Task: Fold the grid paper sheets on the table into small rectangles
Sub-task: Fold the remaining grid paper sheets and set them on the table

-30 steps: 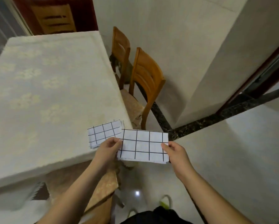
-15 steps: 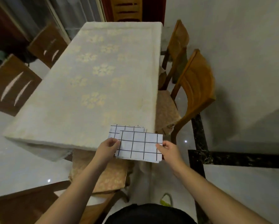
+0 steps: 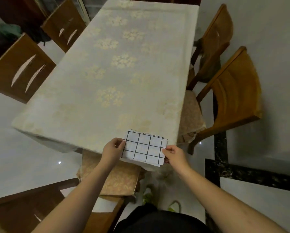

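A folded white grid paper point(image 3: 143, 147) with black lines sits over the near right corner of the table point(image 3: 124, 73). My left hand point(image 3: 113, 147) pinches its left edge and my right hand point(image 3: 173, 155) pinches its right edge. Beneath it, the far edge of another folded grid paper point(image 3: 146, 132) peeks out on the tablecloth; most of it is hidden.
The long table wears a pale cloth with faint flower patterns. Two wooden chairs point(image 3: 231, 91) stand along its right side, two more chairs point(image 3: 21, 68) on the left. A cushioned chair seat point(image 3: 110, 180) is tucked under the near end.
The held grid paper has moved left and onto the other folded paper, now covering almost all of it. The view has swung left, so the whole table shows.
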Action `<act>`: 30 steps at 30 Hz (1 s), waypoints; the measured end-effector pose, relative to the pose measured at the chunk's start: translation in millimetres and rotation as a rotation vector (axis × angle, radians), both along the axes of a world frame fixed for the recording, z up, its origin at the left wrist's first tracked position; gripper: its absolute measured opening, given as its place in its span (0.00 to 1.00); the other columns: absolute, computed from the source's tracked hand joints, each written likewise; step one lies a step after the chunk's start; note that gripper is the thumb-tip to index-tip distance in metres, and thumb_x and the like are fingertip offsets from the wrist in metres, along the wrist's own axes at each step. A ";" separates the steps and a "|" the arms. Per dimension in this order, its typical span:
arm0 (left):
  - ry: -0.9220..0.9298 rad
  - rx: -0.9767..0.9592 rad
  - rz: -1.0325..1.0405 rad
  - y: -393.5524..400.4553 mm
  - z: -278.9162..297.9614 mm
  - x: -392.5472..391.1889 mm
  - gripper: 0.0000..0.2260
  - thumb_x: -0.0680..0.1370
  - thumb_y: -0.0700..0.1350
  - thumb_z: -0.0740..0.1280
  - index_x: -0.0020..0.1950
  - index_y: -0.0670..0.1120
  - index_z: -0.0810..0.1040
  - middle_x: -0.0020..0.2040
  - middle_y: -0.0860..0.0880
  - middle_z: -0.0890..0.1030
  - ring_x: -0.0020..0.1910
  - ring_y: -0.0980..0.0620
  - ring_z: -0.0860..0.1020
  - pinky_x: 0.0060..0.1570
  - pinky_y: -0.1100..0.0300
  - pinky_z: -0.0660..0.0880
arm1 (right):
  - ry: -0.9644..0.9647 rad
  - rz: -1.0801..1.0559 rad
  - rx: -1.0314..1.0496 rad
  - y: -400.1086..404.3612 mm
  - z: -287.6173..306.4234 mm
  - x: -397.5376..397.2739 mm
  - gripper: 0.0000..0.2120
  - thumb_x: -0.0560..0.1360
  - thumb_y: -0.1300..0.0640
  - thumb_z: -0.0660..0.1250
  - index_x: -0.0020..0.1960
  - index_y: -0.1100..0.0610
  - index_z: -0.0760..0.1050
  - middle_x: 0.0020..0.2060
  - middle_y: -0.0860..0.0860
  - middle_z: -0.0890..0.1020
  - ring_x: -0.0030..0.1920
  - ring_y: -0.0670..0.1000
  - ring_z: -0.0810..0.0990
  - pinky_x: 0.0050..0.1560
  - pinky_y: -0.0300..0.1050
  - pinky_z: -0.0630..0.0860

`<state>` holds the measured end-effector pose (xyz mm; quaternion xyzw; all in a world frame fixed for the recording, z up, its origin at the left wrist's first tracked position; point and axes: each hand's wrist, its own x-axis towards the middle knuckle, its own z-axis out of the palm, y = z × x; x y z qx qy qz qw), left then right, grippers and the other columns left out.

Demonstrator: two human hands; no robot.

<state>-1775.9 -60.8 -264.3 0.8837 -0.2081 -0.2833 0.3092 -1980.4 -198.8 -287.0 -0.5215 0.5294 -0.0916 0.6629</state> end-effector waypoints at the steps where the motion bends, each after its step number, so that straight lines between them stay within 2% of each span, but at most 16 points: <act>1: -0.004 0.012 -0.002 -2.2 -4.8 4.2 0.09 0.80 0.49 0.64 0.53 0.46 0.80 0.46 0.49 0.82 0.46 0.49 0.79 0.43 0.55 0.74 | 0.014 0.002 -0.005 -0.7 -4.1 4.5 0.06 0.77 0.62 0.67 0.44 0.54 0.75 0.43 0.56 0.82 0.41 0.52 0.81 0.38 0.43 0.78; 4: -0.033 0.048 -0.026 -9.8 -16.1 12.4 0.08 0.79 0.49 0.65 0.51 0.46 0.79 0.44 0.50 0.81 0.45 0.50 0.78 0.43 0.58 0.71 | 0.051 0.006 -0.022 -2.4 -15.3 11.9 0.06 0.77 0.62 0.67 0.44 0.53 0.75 0.42 0.55 0.82 0.40 0.53 0.80 0.35 0.43 0.76; 9: -0.047 0.058 -0.044 -17.5 -34.5 18.2 0.08 0.78 0.49 0.67 0.51 0.46 0.80 0.42 0.50 0.81 0.42 0.51 0.78 0.42 0.60 0.70 | 0.134 0.021 -0.053 -7.3 -30.4 14.7 0.02 0.77 0.62 0.67 0.46 0.58 0.75 0.42 0.58 0.81 0.35 0.50 0.77 0.29 0.37 0.74; 12: -0.066 0.039 -0.040 -15.9 -41.0 17.1 0.08 0.79 0.48 0.66 0.51 0.45 0.80 0.41 0.50 0.81 0.41 0.51 0.78 0.41 0.60 0.70 | 0.145 0.065 -0.087 -9.4 -30.5 16.5 0.02 0.77 0.61 0.68 0.47 0.59 0.75 0.41 0.58 0.81 0.37 0.52 0.78 0.31 0.37 0.75; 14: -0.079 0.037 -0.040 -14.5 -44.0 16.6 0.08 0.79 0.48 0.66 0.53 0.45 0.79 0.41 0.50 0.80 0.40 0.51 0.78 0.41 0.59 0.71 | 0.168 0.094 -0.102 -9.6 -30.8 17.9 0.03 0.77 0.60 0.68 0.46 0.60 0.75 0.39 0.57 0.81 0.37 0.52 0.78 0.34 0.43 0.75; 16: -0.093 0.017 -0.038 -13.3 -47.5 16.7 0.10 0.78 0.47 0.67 0.56 0.44 0.78 0.43 0.49 0.79 0.42 0.50 0.78 0.42 0.57 0.74 | 0.214 0.118 -0.161 -8.2 -29.4 18.9 0.06 0.76 0.56 0.70 0.46 0.59 0.76 0.38 0.56 0.81 0.37 0.53 0.79 0.38 0.47 0.76; 18: -0.160 -0.014 -0.041 -12.8 -50.3 17.1 0.14 0.77 0.48 0.68 0.60 0.44 0.76 0.48 0.47 0.77 0.46 0.48 0.78 0.45 0.54 0.75 | 0.279 0.112 -0.259 -6.9 -23.2 17.7 0.10 0.76 0.49 0.69 0.48 0.56 0.75 0.41 0.52 0.81 0.40 0.52 0.79 0.42 0.47 0.76; 21: -0.489 -0.104 -0.246 -15.7 -50.4 14.2 0.16 0.77 0.47 0.65 0.63 0.44 0.75 0.55 0.43 0.77 0.52 0.45 0.76 0.49 0.50 0.74 | 0.329 0.136 -0.511 -5.0 -13.4 17.9 0.11 0.78 0.47 0.63 0.55 0.53 0.73 0.50 0.49 0.75 0.45 0.49 0.76 0.43 0.44 0.73; 23: -0.671 -0.135 -0.505 -18.7 -50.8 10.9 0.20 0.77 0.49 0.62 0.67 0.44 0.73 0.63 0.43 0.76 0.61 0.44 0.75 0.56 0.49 0.73 | 0.325 0.270 -0.746 0.1 -14.8 24.0 0.15 0.79 0.48 0.61 0.62 0.55 0.72 0.56 0.50 0.75 0.54 0.50 0.74 0.52 0.45 0.73; 26: -0.756 -0.092 -0.807 -19.2 -62.4 7.7 0.25 0.80 0.50 0.60 0.76 0.43 0.64 0.76 0.44 0.65 0.75 0.46 0.62 0.72 0.50 0.62 | 0.364 0.509 -0.995 15.2 -24.3 40.8 0.22 0.78 0.47 0.56 0.69 0.55 0.70 0.64 0.52 0.76 0.65 0.53 0.73 0.66 0.53 0.71; 28: -0.751 -0.065 -0.881 -18.4 -73.2 8.7 0.26 0.82 0.50 0.60 0.78 0.42 0.60 0.78 0.44 0.60 0.78 0.47 0.56 0.75 0.49 0.58 | 0.436 0.642 -1.044 25.1 -27.5 53.4 0.25 0.77 0.47 0.54 0.71 0.56 0.70 0.67 0.53 0.75 0.69 0.53 0.72 0.70 0.55 0.65; 30: -0.734 -0.029 -0.898 -18.5 -79.8 9.5 0.26 0.82 0.51 0.59 0.78 0.42 0.59 0.78 0.44 0.58 0.78 0.47 0.55 0.75 0.49 0.58 | 0.501 0.729 -1.032 30.4 -33.0 62.8 0.27 0.77 0.46 0.52 0.72 0.58 0.68 0.70 0.53 0.73 0.71 0.52 0.70 0.71 0.53 0.60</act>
